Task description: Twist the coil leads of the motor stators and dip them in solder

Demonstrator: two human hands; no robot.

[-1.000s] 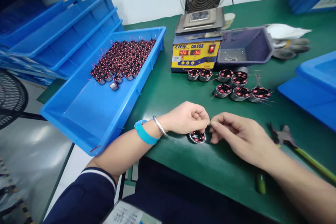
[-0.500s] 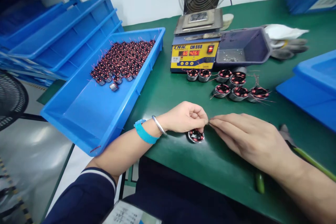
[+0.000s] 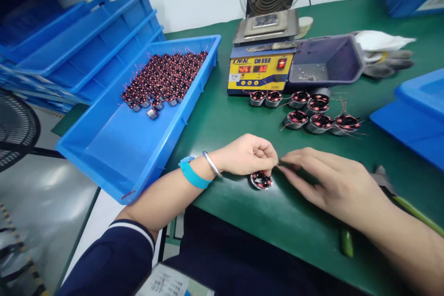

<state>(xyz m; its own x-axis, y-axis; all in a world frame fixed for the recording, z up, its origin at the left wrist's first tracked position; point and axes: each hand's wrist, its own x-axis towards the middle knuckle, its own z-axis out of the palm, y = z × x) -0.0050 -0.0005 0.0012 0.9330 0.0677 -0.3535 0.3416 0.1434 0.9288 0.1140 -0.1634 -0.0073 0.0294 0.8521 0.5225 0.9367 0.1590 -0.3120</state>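
Note:
On the green table in front of me lies a wound motor stator point(image 3: 261, 180), a metal ring with copper coils. My left hand point(image 3: 255, 155) is closed above it, thumb and fingertips pinched together over its upper edge. What they pinch looks like the stator's thin lead wires, mostly hidden by the fingers. My right hand point(image 3: 333, 180) meets these fingertips from the right, thumb and forefinger closing around the same spot. Whatever sits between them is too small to make out. Green-handled cutters point(image 3: 385, 180) lie partly under my right hand and forearm.
A blue tray point(image 3: 104, 148) full of stators stands at left, touching my left forearm. Behind the hands are several stators point(image 3: 319, 122), a yellow-fronted CM 558 solder pot point(image 3: 258, 71) and a purple bin point(image 3: 328, 62). Blue trays point(image 3: 412, 115) sit at right.
My right thumb and fingers have shifted against each other, with a little more gap behind the tips. My left hand keeps its pinch. The whole view has shifted slightly.

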